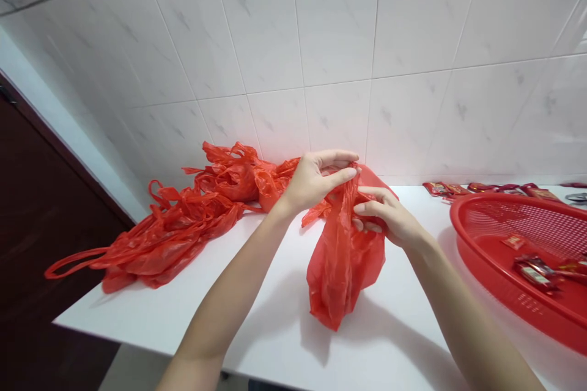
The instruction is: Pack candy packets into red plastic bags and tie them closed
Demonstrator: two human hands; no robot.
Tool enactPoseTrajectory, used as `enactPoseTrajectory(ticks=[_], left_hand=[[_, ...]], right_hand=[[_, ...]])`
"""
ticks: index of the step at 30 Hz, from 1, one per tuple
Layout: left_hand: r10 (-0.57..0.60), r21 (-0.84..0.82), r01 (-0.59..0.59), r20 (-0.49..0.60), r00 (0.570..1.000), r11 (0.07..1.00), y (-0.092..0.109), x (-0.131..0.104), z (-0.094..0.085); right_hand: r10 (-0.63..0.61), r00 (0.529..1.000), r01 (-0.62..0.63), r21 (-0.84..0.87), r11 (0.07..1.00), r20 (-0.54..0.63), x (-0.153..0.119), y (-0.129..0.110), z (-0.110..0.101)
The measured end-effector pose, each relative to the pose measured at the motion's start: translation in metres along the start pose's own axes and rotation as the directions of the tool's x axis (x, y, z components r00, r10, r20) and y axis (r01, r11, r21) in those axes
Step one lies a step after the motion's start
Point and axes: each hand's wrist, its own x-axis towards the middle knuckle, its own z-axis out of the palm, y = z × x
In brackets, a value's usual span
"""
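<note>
A red plastic bag hangs in front of me, its lower end just over the white table. My left hand pinches the top of the bag between thumb and fingers. Lower on the bag's right side, my right hand has its fingers closed on the thin plastic. Whatever may be inside the bag is hidden by the red film.
Several filled or bunched red plastic bags lie to the left and along the tiled wall. On the right stands a red plastic basket with small packets inside. More red packets lie behind it on the white table.
</note>
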Motion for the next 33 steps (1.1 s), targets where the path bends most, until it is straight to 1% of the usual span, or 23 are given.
enactPoseTrajectory(ticks=[2,5,8,11,13,15,17,18,19,21,23,25,26,28,30,32,33], left_hand=[[-0.036,-0.019,0.036,0.014,0.999,0.999,-0.007,0.002,0.005],[-0.082,-0.025,0.083,0.035,0.996,0.996,-0.016,-0.001,0.009],[-0.123,-0.003,0.123,-0.028,0.992,0.992,-0.025,-0.008,0.007],[-0.179,0.002,0.18,-0.061,0.982,0.984,-0.033,-0.019,0.003],[-0.197,-0.018,0.196,-0.09,0.976,0.98,-0.037,-0.025,0.002],[-0.16,-0.025,0.158,-0.159,0.974,0.987,-0.038,-0.032,0.004],[-0.039,0.032,0.047,-0.22,0.975,0.998,-0.036,-0.038,0.009],[0.048,0.094,-0.028,-0.222,0.974,0.995,-0.035,-0.041,0.013],[0.143,0.173,-0.109,-0.198,0.97,0.979,-0.035,-0.044,0.016],[0.316,0.338,-0.274,-0.074,0.946,0.9,-0.036,-0.05,0.022],[0.412,0.462,-0.396,0.069,0.908,0.794,-0.041,-0.055,0.027],[0.449,0.546,-0.457,0.16,0.879,0.702,-0.048,-0.059,0.029],[0.453,0.577,-0.468,0.183,0.873,0.669,-0.051,-0.061,0.029],[0.448,0.602,-0.47,0.199,0.871,0.646,-0.056,-0.063,0.029],[0.434,0.576,-0.457,0.188,0.881,0.678,-0.057,-0.065,0.027],[0.39,0.513,-0.403,0.139,0.91,0.758,-0.056,-0.066,0.024],[0.344,0.467,-0.351,0.103,0.933,0.812,-0.055,-0.067,0.023]], right_hand=[[0.017,1.0,-0.017,-0.005,1.0,0.006,0.001,0.001,0.0],[0.044,0.998,-0.044,0.004,0.999,-0.04,0.004,0.003,0.0],[0.058,0.994,-0.056,0.026,0.998,-0.087,0.005,0.006,-0.005],[0.062,0.993,-0.059,0.039,0.998,-0.099,0.004,0.008,-0.013],[0.074,0.992,-0.068,0.053,0.996,-0.107,0.005,0.009,-0.018],[0.1,0.986,-0.091,0.071,0.993,-0.133,0.006,0.01,-0.02],[0.122,0.979,-0.107,0.097,0.99,-0.165,0.008,0.011,-0.021],[0.124,0.976,-0.105,0.112,0.988,-0.177,0.009,0.012,-0.021],[0.121,0.975,-0.098,0.13,0.987,-0.186,0.009,0.012,-0.022],[0.107,0.975,-0.076,0.16,0.984,-0.195,0.01,0.013,-0.023],[0.097,0.975,-0.062,0.173,0.983,-0.2,0.01,0.013,-0.023],[0.09,0.976,-0.056,0.169,0.984,-0.2,0.009,0.013,-0.023],[0.088,0.977,-0.055,0.166,0.985,-0.195,0.009,0.013,-0.023],[0.096,0.979,-0.066,0.169,0.983,-0.178,0.009,0.014,-0.023],[0.116,0.978,-0.084,0.181,0.98,-0.172,0.009,0.014,-0.023],[0.134,0.974,-0.097,0.198,0.975,-0.181,0.01,0.014,-0.024],[0.139,0.973,-0.099,0.207,0.973,-0.185,0.01,0.015,-0.025]])
